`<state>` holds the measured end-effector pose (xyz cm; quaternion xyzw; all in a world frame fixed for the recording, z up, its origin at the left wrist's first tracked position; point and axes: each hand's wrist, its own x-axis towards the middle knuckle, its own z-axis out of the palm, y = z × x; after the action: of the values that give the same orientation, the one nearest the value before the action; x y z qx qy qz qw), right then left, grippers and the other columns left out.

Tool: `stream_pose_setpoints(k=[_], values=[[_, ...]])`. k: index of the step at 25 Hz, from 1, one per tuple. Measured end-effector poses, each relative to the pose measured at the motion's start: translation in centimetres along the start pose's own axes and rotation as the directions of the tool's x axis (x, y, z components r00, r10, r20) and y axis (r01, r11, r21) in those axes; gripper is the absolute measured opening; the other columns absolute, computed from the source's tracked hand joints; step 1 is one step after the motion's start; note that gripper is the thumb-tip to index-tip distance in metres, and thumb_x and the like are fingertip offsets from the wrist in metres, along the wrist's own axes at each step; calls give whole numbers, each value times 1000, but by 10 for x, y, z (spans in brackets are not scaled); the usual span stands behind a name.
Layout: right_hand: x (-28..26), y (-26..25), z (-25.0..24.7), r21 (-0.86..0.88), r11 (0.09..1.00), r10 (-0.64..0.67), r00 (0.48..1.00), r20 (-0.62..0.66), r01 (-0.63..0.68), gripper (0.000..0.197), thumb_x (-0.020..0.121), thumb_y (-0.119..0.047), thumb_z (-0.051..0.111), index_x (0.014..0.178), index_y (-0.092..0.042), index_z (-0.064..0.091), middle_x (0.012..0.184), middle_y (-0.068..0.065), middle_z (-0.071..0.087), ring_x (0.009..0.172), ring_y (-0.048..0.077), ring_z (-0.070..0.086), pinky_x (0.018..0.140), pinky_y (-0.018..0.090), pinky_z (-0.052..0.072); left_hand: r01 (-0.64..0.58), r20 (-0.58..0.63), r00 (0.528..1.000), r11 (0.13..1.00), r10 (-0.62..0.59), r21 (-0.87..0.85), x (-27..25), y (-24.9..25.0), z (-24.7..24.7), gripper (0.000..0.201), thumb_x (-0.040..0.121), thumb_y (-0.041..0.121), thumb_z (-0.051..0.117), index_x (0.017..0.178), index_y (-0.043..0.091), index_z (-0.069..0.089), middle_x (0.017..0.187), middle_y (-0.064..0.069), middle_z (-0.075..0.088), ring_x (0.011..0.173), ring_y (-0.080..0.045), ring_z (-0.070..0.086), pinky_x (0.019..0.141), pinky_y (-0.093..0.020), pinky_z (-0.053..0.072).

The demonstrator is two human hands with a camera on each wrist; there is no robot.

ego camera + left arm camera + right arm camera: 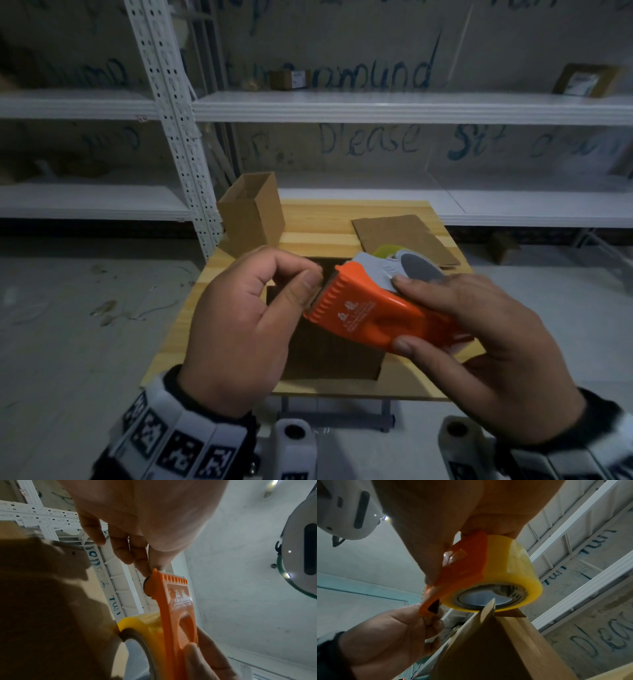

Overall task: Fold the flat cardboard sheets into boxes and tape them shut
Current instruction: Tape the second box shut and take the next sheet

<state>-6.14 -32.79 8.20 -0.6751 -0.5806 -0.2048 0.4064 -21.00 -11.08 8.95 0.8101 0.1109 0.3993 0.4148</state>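
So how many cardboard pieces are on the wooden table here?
3: an open box standing at the far left corner, a flat sheet at the far right, and a dark piece under the hands. Anything beneath the hands could be hidden.

An open box point(251, 214) stands at the counter's point(315, 219) far left corner, flat cardboard sheets point(404, 238) far right. Nearer, above a folded box point(329, 356), both hands meet at a tape dispenser point(373, 315). Shelves point(376, 106) run behind.
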Motion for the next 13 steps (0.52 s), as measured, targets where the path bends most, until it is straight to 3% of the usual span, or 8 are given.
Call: stream_pose_setpoints(k=[1, 3, 9, 13], values=[[1, -1, -2, 14, 1000, 14, 1000, 4, -14, 51, 90, -41, 78, 137, -27, 64, 102, -11, 74, 88, 11, 65, 79, 36, 54, 16, -11, 1000, 1000, -16, -1, 0, 0, 0, 12, 96, 39, 66, 92, 34, 77, 91, 16, 77, 93, -10, 72, 72, -17, 52], [2, -1, -5, 22, 999, 28, 1000, 12, -28, 52, 89, -43, 78, 137, -28, 64, 101, -13, 72, 85, 8, 63, 74, 31, 51, 38, -33, 999, 999, -38, 0, -1, 2, 1, 13, 95, 41, 65, 92, 35, 77, 91, 17, 77, 91, -10, 73, 71, -24, 55], [3, 0, -5, 2, 1000, 17, 999, 34, -17, 53, 90, -45, 78, 137, -25, 65, 104, -24, 62, 88, -5, 55, 82, 16, 42, 33, -126, 992, 999, -28, 42, -2, 1, 7, 13, 98, 40, 65, 93, 35, 75, 91, 16, 77, 90, -13, 73, 75, -44, 62], [6, -1, -7, -16, 1000, -8, 1000, 4, 8, 53, 87, -45, 80, 134, -23, 66, 92, -8, 70, 79, 7, 57, 76, 22, 44, 23, -159, 987, 997, -10, 80, -1, 4, 8, 14, 99, 41, 64, 95, 32, 75, 92, 16, 76, 92, -9, 72, 77, -49, 61]])
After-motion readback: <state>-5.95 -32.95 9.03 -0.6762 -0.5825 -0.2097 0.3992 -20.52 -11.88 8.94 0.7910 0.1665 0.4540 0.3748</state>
